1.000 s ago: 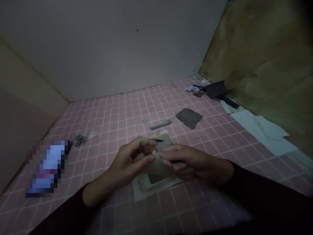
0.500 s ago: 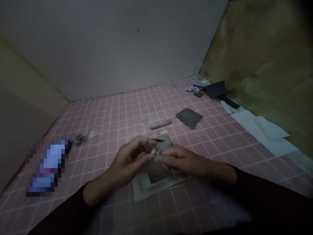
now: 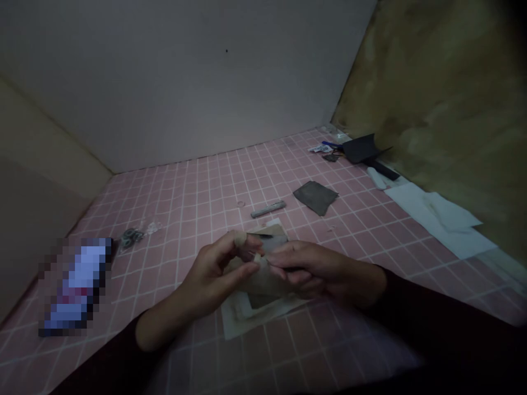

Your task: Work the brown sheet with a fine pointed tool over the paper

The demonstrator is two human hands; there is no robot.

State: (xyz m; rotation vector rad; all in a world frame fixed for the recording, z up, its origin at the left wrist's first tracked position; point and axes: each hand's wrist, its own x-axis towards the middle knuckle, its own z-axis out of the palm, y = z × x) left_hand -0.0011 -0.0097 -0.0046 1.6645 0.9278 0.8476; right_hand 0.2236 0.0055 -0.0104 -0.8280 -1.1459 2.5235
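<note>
My left hand [image 3: 218,269] pinches a small pale piece [image 3: 257,257] between thumb and fingertips; its exact kind does not show. A beige band wraps one of its fingers. My right hand [image 3: 302,266] is closed right beside that piece, its fingers curled together, and what it grips is mostly hidden. Under both hands lies a white sheet [image 3: 230,326] with brownish smudges and a grey-brown sheet [image 3: 257,300] on top. Just beyond the fingers is a thin dark pointed item [image 3: 265,236], partly hidden.
Beyond the hands lie a grey rod-like item [image 3: 268,209], a thin pinkish ring [image 3: 241,203] and a dark grey sheet [image 3: 316,197]. A blurred-out phone-like device [image 3: 80,285] and small grey rings [image 3: 132,237] are at left. At right are a black scoop [image 3: 360,148] and white papers [image 3: 436,219].
The view has shifted slightly, moving everything a little left. My right hand has turned slightly, its lower fingers showing more; both hands stay close around the small pale piece.
</note>
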